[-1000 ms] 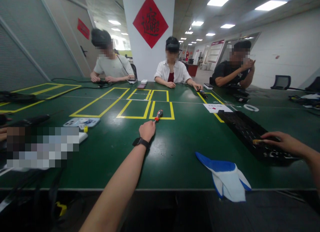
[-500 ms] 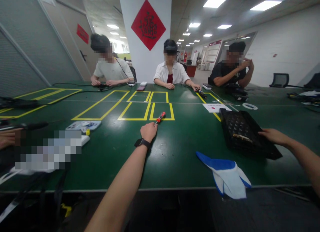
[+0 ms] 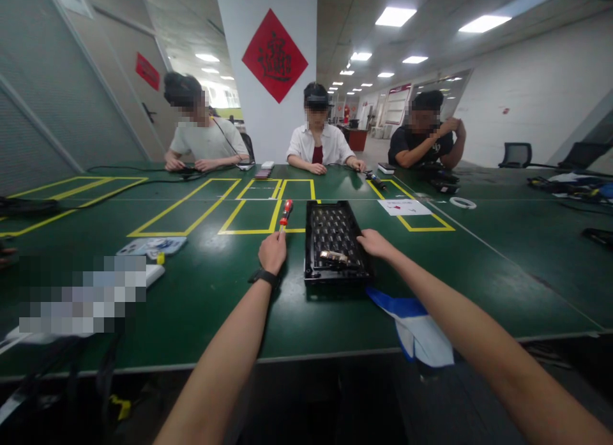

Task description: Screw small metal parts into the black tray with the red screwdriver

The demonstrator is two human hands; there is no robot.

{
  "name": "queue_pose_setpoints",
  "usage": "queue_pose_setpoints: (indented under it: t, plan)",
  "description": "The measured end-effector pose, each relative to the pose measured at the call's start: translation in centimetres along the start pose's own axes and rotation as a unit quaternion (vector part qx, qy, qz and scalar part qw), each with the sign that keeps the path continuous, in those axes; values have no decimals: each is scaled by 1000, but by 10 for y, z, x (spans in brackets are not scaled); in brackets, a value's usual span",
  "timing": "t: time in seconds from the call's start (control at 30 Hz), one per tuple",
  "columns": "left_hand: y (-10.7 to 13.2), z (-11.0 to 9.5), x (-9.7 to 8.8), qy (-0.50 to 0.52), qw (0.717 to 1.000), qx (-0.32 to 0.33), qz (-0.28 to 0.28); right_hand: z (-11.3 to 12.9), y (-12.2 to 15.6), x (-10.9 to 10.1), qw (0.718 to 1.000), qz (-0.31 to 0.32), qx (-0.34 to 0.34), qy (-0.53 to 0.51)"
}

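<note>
My left hand (image 3: 272, 252) is closed round a screwdriver (image 3: 286, 214) with a red and black handle. It grips the shaft end, so the handle points up and away from me. With its fingers closed on the right edge, my right hand (image 3: 376, 244) holds a black plastic panel (image 3: 330, 231), shaped like a shallow tray with rows of slots. On the panel's near part lies a small brass-coloured metal piece (image 3: 334, 256). A blue and white work glove (image 3: 419, 327) lies at the near table edge, beneath my right forearm.
Yellow tape outlines (image 3: 184, 205) mark the green table (image 3: 201, 292). At left are a phone (image 3: 151, 246) and a pixelated white object (image 3: 90, 298). A printed sheet (image 3: 405, 207) and a white ring (image 3: 462, 203) lie right of the panel. Three people sit opposite.
My right hand has brought the black panel from the right to the middle, beside my left hand. The screwdriver now points more upright. The view has turned slightly right.
</note>
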State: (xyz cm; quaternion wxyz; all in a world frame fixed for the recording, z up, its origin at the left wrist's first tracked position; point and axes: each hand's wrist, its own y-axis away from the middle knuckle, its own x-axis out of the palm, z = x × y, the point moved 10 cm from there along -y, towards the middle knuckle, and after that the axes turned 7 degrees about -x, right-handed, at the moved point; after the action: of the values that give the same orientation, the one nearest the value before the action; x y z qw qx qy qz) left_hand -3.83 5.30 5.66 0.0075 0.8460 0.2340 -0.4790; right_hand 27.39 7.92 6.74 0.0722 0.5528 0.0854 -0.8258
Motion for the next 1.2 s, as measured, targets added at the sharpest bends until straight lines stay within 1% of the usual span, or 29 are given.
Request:
queue_pose_setpoints:
  t: [0.03, 0.1, 0.17, 0.23, 0.33, 0.4, 0.43, 0.47, 0.5, 0.53, 0.57, 0.6, 0.63, 0.67, 0.7, 0.73, 0.77, 0.8, 0.83, 0.87, 0.9, 0.93, 0.97, 1.0, 1.03, 1.07, 1.13, 1.2]
  plan:
    - [1, 0, -4, 0, 1000, -5, -10, 11, -5, 8, 1000, 0, -7, -3]
    - [5, -3, -9, -5, 1000, -3, -26, 25, -12, 20, 1000, 4, -14, -9]
    - [8, -11, -13, -14, 999, 20, -36, 30, -15, 26, 1000, 5, -12, -15]
    - [12, -23, -15, -21, 997, 56, -45, 31, -16, 28, 1000, 0, -5, -19]
    - [18, -41, -19, -19, 992, 114, -54, 33, -12, 21, 999, -29, 11, -18]
    - [24, -53, -21, -13, 987, 150, -48, 38, -5, 6, 996, -86, 19, -25]
    - [27, -59, -22, -11, 985, 168, -38, 45, -1, -3, 991, -124, 8, -50]
    - [31, -65, -21, -8, 982, 190, -20, 55, 4, -11, 980, -166, -17, -107]
    - [35, -73, -20, -5, 977, 214, 6, 67, 7, -15, 960, -191, -59, -194]
    - [41, -80, -18, 0, 970, 240, 38, 78, 9, -15, 929, -192, -100, -300]
    - [48, -87, -15, 8, 960, 268, 75, 87, 10, -11, 887, -176, -124, -409]
    - [55, -95, -12, 23, 948, 296, 114, 96, 10, -4, 842, -147, -135, -502]
    - [62, -101, -10, 44, 934, 321, 150, 101, 10, 1, 799, -124, -137, -572]
    - [67, -105, -10, 72, 921, 339, 178, 102, 9, 5, 764, -111, -131, -623]
    - [68, -107, -11, 102, 914, 343, 191, 99, 8, 6, 735, -109, -120, -658]
    - [64, -105, -13, 132, 915, 333, 186, 92, 7, 4, 715, -118, -106, -681]
    - [55, -99, -16, 156, 924, 308, 163, 80, 6, 1, 702, -132, -89, -694]
    - [44, -89, -19, 174, 938, 273, 125, 67, 4, -2, 700, -144, -70, -696]
    - [31, -76, -21, 182, 952, 234, 81, 52, 2, -6, 710, -155, -53, -685]
    - [20, -63, -21, 186, 961, 199, 40, 37, 0, -7, 736, -156, -33, -658]
    - [10, -51, -19, 189, 967, 172, 7, 20, -1, -9, 773, -165, -6, -613]
    - [0, -39, -15, 190, 970, 149, -15, 3, -1, -9, 812, -179, 26, -556]
    - [-8, -30, -8, 187, 974, 127, -22, -11, -1, -9, 841, -185, 52, -506]
    - [-16, -22, 0, 185, 977, 109, -19, -20, -1, -7, 858, -188, 71, -472]
    - [-22, -16, 7, 185, 979, 89, -12, -27, -1, -4, 868, -188, 83, -452]
    - [-28, -10, 16, 186, 980, 66, 2, -29, -1, -1, 871, -185, 87, -448]
    - [-33, -5, 30, 179, 983, 32, 42, -29, -1, 4, 867, -182, 88, -456]
    - [-34, -5, 40, 153, 985, 20, 79, -25, 0, 5, 859, -183, 88, -470]
